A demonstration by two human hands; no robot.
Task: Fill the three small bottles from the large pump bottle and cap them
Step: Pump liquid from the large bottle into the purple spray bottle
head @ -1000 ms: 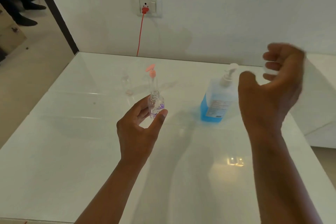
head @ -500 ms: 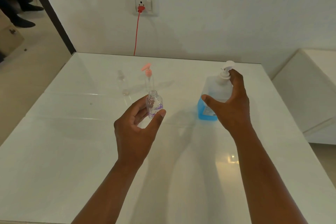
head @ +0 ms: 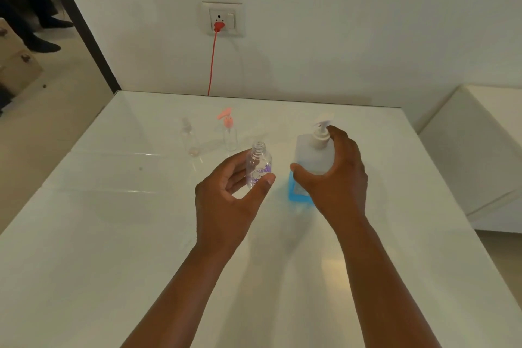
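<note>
Left grip [head: 226,198] pinching small clear plastic bottle with purple print [head: 258,167] between thumb and fingers, held upright above glossy white worktop [head: 84,263], uncapped mouth facing up, apparently to catch liquid. Right grip [head: 336,175] curled round large translucent pump bottle with blue liquid at its base [head: 308,161], fingers near white pump head [head: 320,133], thumb across front; likely steadying it for a first press. Small bottle just left of pump bottle, not yet under nozzle, which seems to point away toward far side; a turn or a shift probably needed. Farther back, well apart from both hands: clear small bottle with pink pump top [head: 229,133] and clear small bottle with pale cap [head: 189,137], standing capped and apparently unfilled.
</note>
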